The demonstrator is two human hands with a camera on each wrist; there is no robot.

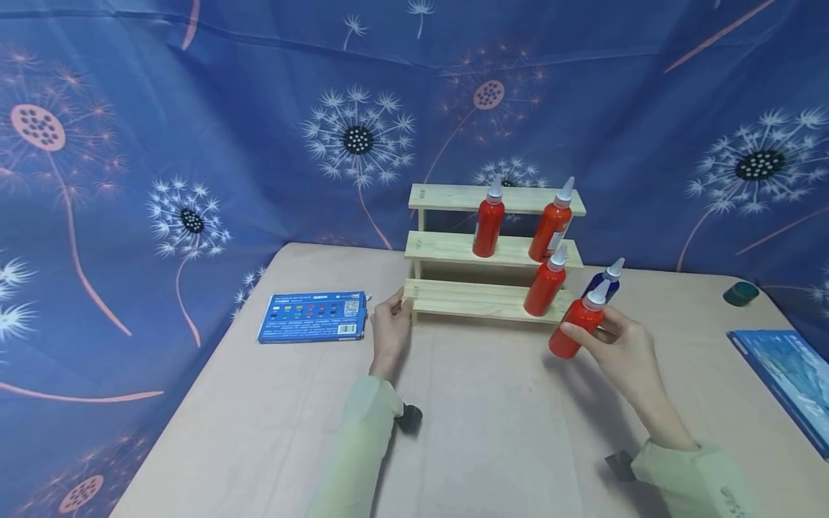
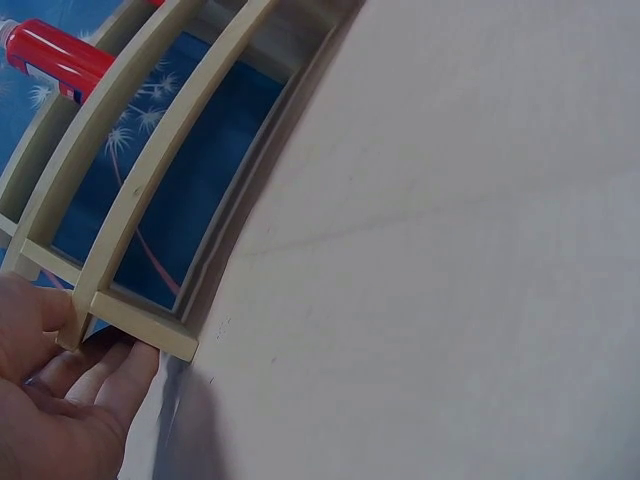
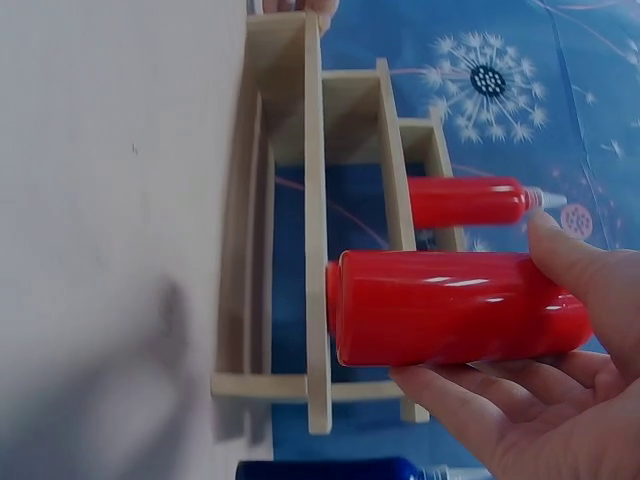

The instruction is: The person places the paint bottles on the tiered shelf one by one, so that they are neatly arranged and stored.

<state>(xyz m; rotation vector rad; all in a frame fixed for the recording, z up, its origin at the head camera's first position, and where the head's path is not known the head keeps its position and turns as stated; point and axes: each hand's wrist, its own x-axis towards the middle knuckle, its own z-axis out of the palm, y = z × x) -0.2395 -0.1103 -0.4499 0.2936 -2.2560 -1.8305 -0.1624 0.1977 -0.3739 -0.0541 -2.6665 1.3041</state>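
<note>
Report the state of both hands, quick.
Left hand: closed, gripping the wooden rack at its left end.
Right hand: closed, holding a red bottle.

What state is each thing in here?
Wooden shelf, upright
Left hand, gripping the shelf's left end
Held red bottle, capped, lifted
Right hand, holding that bottle
Left middle-tier bottle, upright, capped
Right middle-tier bottle, upright, capped
Bottom-tier bottle, upright, capped
Blue bottle, upright, capped, partly hidden
Left blue box, flat, barcode up
Right blue pack, lying flat
Dark green object, too small to tell
</note>
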